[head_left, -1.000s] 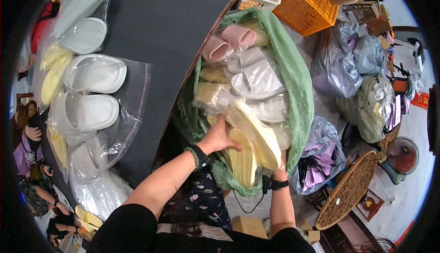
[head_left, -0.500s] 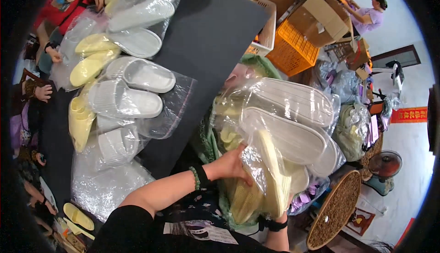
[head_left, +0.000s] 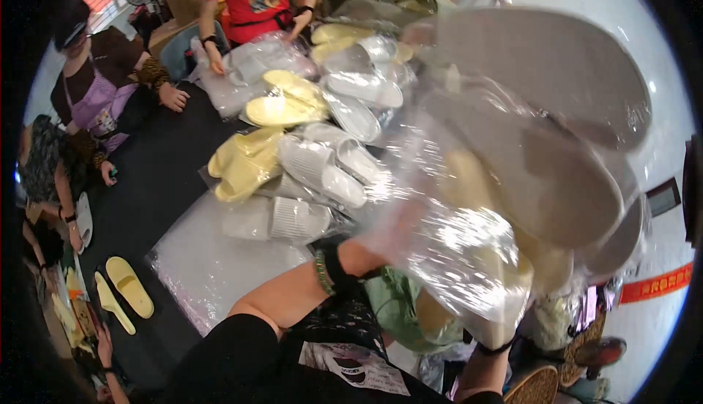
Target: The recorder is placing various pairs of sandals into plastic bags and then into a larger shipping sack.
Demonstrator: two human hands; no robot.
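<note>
A big bundle of slippers in clear plastic bags is held up close in front of me at the right. The grey-white soles of several slippers face me, with pale yellow slippers beside them under shiny film. My left hand grips the near left side of the bundle; its fingers are blurred behind plastic. At the bundle's lower side, my right wrist shows, but the right hand's fingers are hidden behind the bags. Left of the bundle, bagged white slippers and yellow slippers lie piled on the black table.
Flat plastic bags lie on the near table. A loose yellow pair is at the left. Across the table sits a person in red; others work along the left edge. A green sack and round woven baskets stand low at right.
The bagged bundle has come up from the green sack and nearer to me, with both arms moving along. My view has swung left, showing more of the table and the people across it.
</note>
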